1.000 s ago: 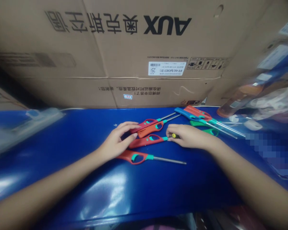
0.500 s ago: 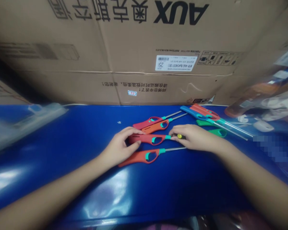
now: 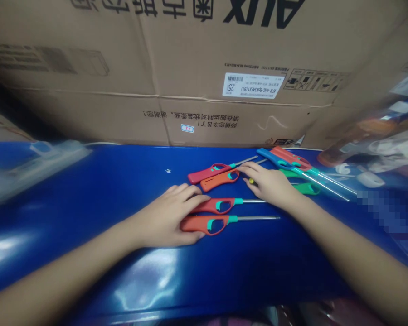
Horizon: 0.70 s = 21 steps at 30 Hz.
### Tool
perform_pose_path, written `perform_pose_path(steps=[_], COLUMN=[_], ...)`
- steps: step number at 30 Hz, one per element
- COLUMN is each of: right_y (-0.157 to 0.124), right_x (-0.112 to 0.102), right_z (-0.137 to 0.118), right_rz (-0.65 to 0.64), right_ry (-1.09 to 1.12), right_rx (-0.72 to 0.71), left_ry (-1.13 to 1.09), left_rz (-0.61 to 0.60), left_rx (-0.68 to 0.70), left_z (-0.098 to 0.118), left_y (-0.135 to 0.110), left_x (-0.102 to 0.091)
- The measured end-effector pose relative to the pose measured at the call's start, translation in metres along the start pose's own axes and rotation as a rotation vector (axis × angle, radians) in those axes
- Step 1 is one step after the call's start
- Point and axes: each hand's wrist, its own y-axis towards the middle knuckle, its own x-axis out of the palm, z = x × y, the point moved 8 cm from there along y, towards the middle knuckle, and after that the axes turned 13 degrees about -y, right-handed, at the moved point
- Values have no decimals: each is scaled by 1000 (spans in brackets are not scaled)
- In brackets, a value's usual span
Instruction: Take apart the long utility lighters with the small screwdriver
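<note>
The left grip (image 3: 172,216) spans a red lighter (image 3: 204,206) and an orange lighter (image 3: 193,223) (roughly parallel).

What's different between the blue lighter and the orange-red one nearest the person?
Colour: the blue lighter has a blue handle; the orange-red lighter, an orange-red one.
Direction: the blue lighter's rod slants toward the picture's lower right; the orange-red lighter's points almost straight right.
Cover: the left hand hides the orange-red lighter's handle end; the blue lighter's shows.
Both have long metal rods.
</note>
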Motion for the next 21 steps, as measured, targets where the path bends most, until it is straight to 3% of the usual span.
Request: perform_pose_path(steps=[11, 21], right_y=[-2, -5], right_x=[-5, -8], right_z=[-26, -20], right_rz=[10, 31], right_ry=[250, 362], right_rx=[-136, -173], left_ry=[-29, 15], left_rz=[80, 266], left_rx=[-21, 2], left_z=[11, 0], left_y=[-1, -1], left_x=[7, -15])
